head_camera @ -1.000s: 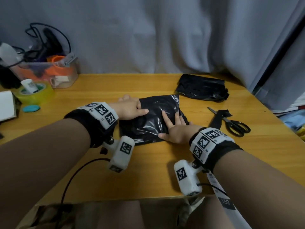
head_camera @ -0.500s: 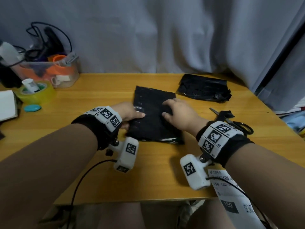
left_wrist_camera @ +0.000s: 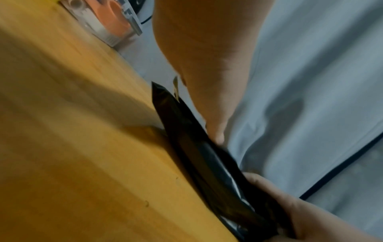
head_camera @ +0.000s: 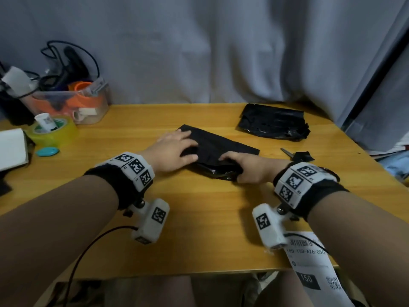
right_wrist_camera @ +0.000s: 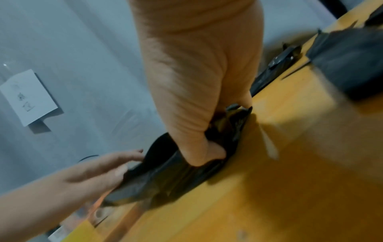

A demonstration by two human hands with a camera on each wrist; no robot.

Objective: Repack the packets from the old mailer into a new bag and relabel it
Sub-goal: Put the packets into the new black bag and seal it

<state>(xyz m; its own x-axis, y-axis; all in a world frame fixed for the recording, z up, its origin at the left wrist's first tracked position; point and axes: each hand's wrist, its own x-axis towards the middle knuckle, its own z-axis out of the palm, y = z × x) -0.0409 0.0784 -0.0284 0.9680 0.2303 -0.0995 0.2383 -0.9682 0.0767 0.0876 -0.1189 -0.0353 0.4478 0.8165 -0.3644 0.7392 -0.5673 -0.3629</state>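
Note:
A black plastic bag (head_camera: 223, 147), folded flat with something inside, lies slantwise in the middle of the wooden table (head_camera: 199, 229). My left hand (head_camera: 186, 149) rests on its left end with the fingers laid over the top; in the right wrist view those fingers (right_wrist_camera: 116, 165) are straight against the bag (right_wrist_camera: 165, 176). My right hand (head_camera: 234, 168) grips the bag's near right edge, thumb tucked under the crumpled plastic, as the right wrist view shows (right_wrist_camera: 205, 147). The crumpled old mailer (head_camera: 273, 122) lies at the back right. A printed white label (head_camera: 309, 264) hangs over the table's front edge under my right forearm.
Scissors (head_camera: 290, 153) lie right of the bag, mostly hidden by my right wrist. At the left stand a yellow tape roll (head_camera: 55, 132), a clear bin of clutter (head_camera: 73, 105), a small blue object (head_camera: 47, 151) and a white box (head_camera: 11, 147). A grey curtain hangs behind.
The bag has turned from end-on to slantwise across the table. My right hand went from lying on top of it to gripping its near right edge; my left hand slid onto its top.

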